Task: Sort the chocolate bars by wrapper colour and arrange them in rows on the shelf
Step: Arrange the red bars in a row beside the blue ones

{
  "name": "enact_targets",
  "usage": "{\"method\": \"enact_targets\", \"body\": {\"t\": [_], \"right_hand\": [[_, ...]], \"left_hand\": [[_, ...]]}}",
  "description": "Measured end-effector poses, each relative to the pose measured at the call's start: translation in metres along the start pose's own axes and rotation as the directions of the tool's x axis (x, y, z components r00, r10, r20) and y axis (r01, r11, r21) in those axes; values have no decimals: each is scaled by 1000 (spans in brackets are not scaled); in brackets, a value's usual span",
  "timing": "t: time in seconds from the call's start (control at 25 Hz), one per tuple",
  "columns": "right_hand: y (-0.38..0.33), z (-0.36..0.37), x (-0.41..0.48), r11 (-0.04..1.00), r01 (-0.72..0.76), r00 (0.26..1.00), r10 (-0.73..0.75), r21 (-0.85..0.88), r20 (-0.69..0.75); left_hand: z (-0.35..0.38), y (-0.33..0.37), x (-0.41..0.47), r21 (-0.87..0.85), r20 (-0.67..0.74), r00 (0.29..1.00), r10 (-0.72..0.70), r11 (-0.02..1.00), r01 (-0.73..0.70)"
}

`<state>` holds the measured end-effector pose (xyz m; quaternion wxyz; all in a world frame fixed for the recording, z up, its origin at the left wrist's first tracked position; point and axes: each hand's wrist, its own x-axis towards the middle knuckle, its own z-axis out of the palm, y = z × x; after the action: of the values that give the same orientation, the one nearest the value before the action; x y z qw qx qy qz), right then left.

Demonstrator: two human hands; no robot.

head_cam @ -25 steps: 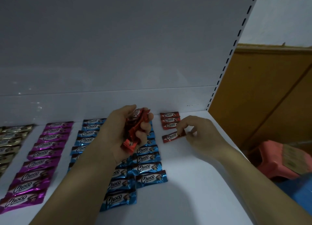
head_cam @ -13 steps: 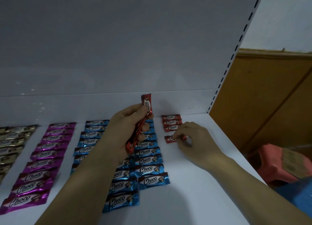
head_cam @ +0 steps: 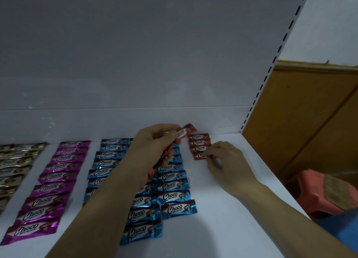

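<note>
White shelf (head_cam: 222, 230), level, front edge nearest; both forearms reach over it from the near side.

Pink stool (head_cam: 319, 191): low, off the shelf's right edge; something brown lies on top, too blurred to name.

Blue bars (head_cam: 170, 196): two columns side by side at mid-shelf, running front to back, "Choco" labels up. The left forearm hides part of the left column.

Magenta bars (head_cam: 50, 188): one column left of the blue, a strip of bare shelf between them, labels up.

Gold bars (head_cam: 13, 160): far left, cut by the frame edge and blurred.

Left hand (head_cam: 153, 149): raised over the rear of the blue columns, fingers curled round a bunch of red bars. Held bars (head_cam: 187, 131): bunch lies slantwise, its upper end poking past the fingers toward the back right, its lower end hanging below the palm. Their number cannot be told.

Right hand (head_cam: 226, 159): low over the shelf right of the blue bars, knuckles up, fingertips pinching the right end of the front bar (head_cam: 199, 156).

Red row (head_cam: 199, 142): short column at the rear, right of the blue; three bars lie flat, close together, with the front bar just before them as the fourth.

Back panel (head_cam: 155, 54): plain pale grey.

Slotted upright (head_cam: 271, 67): at the panel's right edge.

Wooden panel (head_cam: 310, 112): beyond the upright, right.
</note>
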<state>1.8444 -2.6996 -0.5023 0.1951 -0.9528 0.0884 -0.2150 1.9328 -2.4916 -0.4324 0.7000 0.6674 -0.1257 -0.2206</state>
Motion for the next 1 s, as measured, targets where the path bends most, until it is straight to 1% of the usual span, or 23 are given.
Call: {"method": "enact_targets", "body": {"t": [0.04, 0.08, 0.12, 0.16, 0.2, 0.24, 0.28, 0.32, 0.36, 0.4, 0.44, 0.48, 0.52, 0.56, 0.6, 0.64, 0.68, 0.72, 0.8, 0.84, 0.92, 0.96, 1.0], "right_hand": [[-5, -3, 0, 997, -31, 998, 35, 76, -51], [-11, -8, 0, 970, -76, 991, 98, 231, -87], [-16, -14, 2, 886, -113, 985, 160, 449, -66], [-23, -20, 4, 752, -140, 984, 176, 645, 9], [-29, -25, 6, 633, -152, 987, 141, 759, 80], [-34, -26, 6, 575, -152, 988, 90, 804, 122], [-38, -26, 7, 557, -142, 990, 61, 819, 131], [-38, -27, 7, 559, -142, 990, 76, 817, 120], [-37, -29, 9, 557, -152, 988, 118, 816, 103], [-31, -34, 10, 573, -160, 984, 161, 804, 82], [-23, -41, 11, 626, -173, 981, 182, 761, 73], [-16, -47, 10, 721, -181, 983, 164, 669, 89], [-11, -49, 9, 825, -186, 982, 138, 533, 130], [-7, -47, 4, 892, -198, 975, 135, 406, 179], [-5, -40, -2, 917, -216, 967, 154, 335, 203], [-6, -31, -10, 914, -241, 963, 183, 326, 198], [-9, -24, -17, 916, -248, 966, 207, 315, 157], [-10, -19, -22, 937, -212, 977, 200, 276, 70], [-7, -18, -27, 981, -94, 989, 111, 170, -97], [-6, -18, -29, 991, -22, 993, 37, 134, -114], [-2, -13, -35, 990, 122, 992, -120, 68, -35], [-1, -11, -38, 984, 175, 985, -175, 35, 4], [0, -8, -39, 980, 196, 980, -197, 8, 22]], "left_hand": [[0, 0, -1, 70, 5, 999, 33, 997, -33], [0, -1, -2, 132, 17, 998, 64, 989, -66], [1, -1, -2, 178, 42, 995, 90, 979, -96], [2, 0, -4, 211, 76, 991, 108, 970, -122], [4, 0, -6, 232, 113, 986, 122, 962, -145], [7, 1, -8, 247, 146, 980, 132, 955, -166], [9, 0, -9, 252, 161, 977, 142, 951, -180], [10, 0, -9, 239, 147, 979, 141, 955, -174], [11, 0, -7, 202, 98, 988, 120, 970, -137], [9, 0, -4, 130, 33, 997, 64, 989, -68], [7, 0, -2, 16, -15, 1000, -22, 1000, 23], [5, 1, 1, -133, -20, 993, -113, 985, 109], [1, 1, 3, -291, 19, 984, -179, 940, 177], [-1, 1, 4, -413, 74, 974, -216, 882, 227], [-3, 1, 6, -491, 126, 965, -229, 831, 261], [-4, 0, 6, -535, 167, 958, -231, 795, 285], [-4, 0, 5, -554, 194, 954, -229, 777, 299], [-2, 0, 5, -561, 215, 951, -224, 769, 308], [0, 0, 6, -577, 248, 944, -218, 749, 325], [0, -1, 6, -597, 256, 942, -215, 731, 329], [0, -1, 6, -645, 258, 944, -204, 691, 326], [0, 0, 5, -660, 261, 945, -198, 678, 324], [1, 1, 4, -670, 262, 945, -194, 669, 322]]}}
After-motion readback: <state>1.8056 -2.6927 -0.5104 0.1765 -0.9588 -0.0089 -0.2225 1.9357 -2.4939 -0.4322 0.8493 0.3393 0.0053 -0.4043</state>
